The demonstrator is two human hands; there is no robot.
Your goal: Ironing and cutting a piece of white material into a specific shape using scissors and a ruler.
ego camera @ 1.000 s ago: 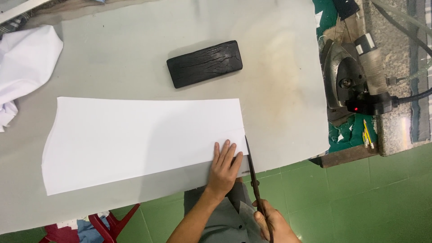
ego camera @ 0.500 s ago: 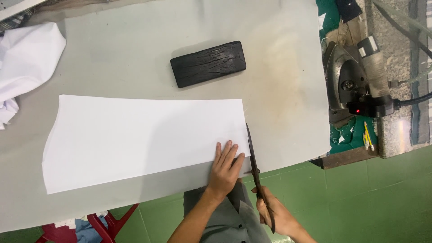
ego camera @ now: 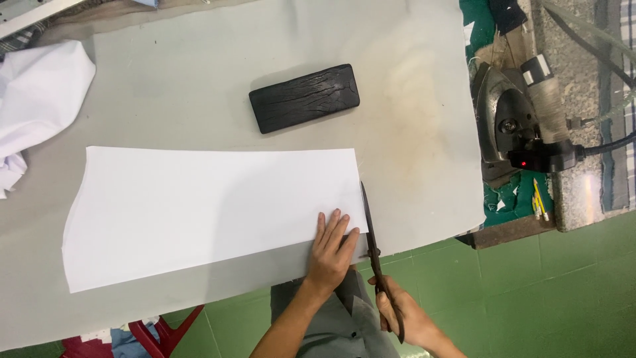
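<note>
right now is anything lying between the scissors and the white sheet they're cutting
Nothing visible does. The scissors, held in the right hand, run right along the right edge of the white sheet, which the left hand presses flat. The black block lies apart, farther up the table.

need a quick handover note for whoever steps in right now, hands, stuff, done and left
Left hand: flat on the near right corner of the white sheet, pinning it to the grey table.
Right hand: gripping the dark scissors, blades lying along the sheet's right edge.
Nearby: black block beyond the sheet, white cloth far left, iron to the right.
Done: no cut visible in the sheet.
Left: any cutting along that edge.
</note>
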